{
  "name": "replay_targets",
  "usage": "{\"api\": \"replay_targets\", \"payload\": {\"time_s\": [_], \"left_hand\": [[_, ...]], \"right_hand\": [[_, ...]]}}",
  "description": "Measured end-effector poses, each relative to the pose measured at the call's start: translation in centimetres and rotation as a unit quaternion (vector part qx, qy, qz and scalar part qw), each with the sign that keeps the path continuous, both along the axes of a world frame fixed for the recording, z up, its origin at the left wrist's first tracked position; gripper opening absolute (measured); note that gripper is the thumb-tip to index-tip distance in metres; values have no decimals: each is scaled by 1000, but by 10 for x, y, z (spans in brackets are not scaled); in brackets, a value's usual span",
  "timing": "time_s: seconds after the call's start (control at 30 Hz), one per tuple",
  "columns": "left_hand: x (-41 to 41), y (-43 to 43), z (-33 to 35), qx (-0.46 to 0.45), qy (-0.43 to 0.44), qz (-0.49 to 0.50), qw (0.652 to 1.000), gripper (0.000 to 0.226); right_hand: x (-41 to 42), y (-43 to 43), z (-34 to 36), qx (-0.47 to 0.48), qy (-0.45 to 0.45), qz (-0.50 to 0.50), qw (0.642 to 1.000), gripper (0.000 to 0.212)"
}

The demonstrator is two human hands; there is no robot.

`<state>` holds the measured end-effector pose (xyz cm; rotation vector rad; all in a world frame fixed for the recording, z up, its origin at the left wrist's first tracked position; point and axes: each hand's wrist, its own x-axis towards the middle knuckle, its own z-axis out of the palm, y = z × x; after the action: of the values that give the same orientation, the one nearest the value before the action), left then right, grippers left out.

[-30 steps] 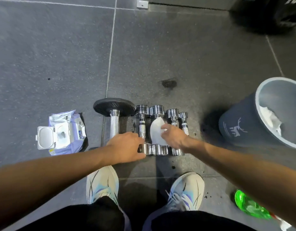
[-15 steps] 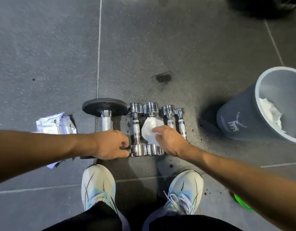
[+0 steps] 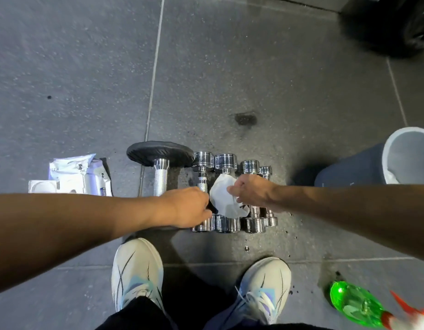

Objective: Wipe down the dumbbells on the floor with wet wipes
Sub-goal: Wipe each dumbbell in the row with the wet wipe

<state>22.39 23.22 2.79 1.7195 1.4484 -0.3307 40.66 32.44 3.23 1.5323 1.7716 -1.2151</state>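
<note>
Nearest, two white mesh shoes [image 3: 137, 272] stand just below the hands, and both bare forearms reach in level from either side. The left hand [image 3: 186, 207] lies palm down, fingers curled around the near end of a chrome dumbbell [image 3: 202, 191] with a knurled handle, while the right hand [image 3: 250, 191] pinches a crumpled white wet wipe [image 3: 226, 200] draped over the next dumbbell [image 3: 225, 161]. Beyond the left hand sits a matte black weight plate [image 3: 158, 153] on speckled grey rubber floor [image 3: 289, 91], with the soft wipes pack [image 3: 80, 175] farther to that hand's outer side.
</note>
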Motion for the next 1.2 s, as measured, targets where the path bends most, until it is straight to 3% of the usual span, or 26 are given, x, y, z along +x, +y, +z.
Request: {"api": "replay_targets", "payload": {"time_s": [0.13,0.3,0.4,0.5,0.6,0.8,0.93,1.03,1.2], "left_hand": [[6,3,-21,-27,12,103,994,26],[25,9,-24,-63,25,169,983,36],[27,13,-21,-56,41,165,984,33],[26,11,-18,-61,43,155,985,46],[23,7,-18,-67,43,136,988,65],[22,8,-17,-113,55,133,983,69],[24,7,-17,-123,41,134,983,73],[22,5,-19,-130,32,141,981,78],[20,4,-24,-127,25,150,980,87]], "right_hand": [[-4,-6,-21,-6,13,-86,996,36],[-3,-10,-43,20,-13,-99,995,55],[4,-21,-49,0,-11,-125,992,57],[12,-27,-53,-35,31,-162,986,32],[13,-25,-60,-50,72,-169,982,33],[5,-19,-59,-104,152,-250,951,30],[0,-7,-63,-62,187,-320,927,21],[-3,5,-67,-40,184,-356,915,26],[7,-18,-70,-132,182,-270,936,27]]}}
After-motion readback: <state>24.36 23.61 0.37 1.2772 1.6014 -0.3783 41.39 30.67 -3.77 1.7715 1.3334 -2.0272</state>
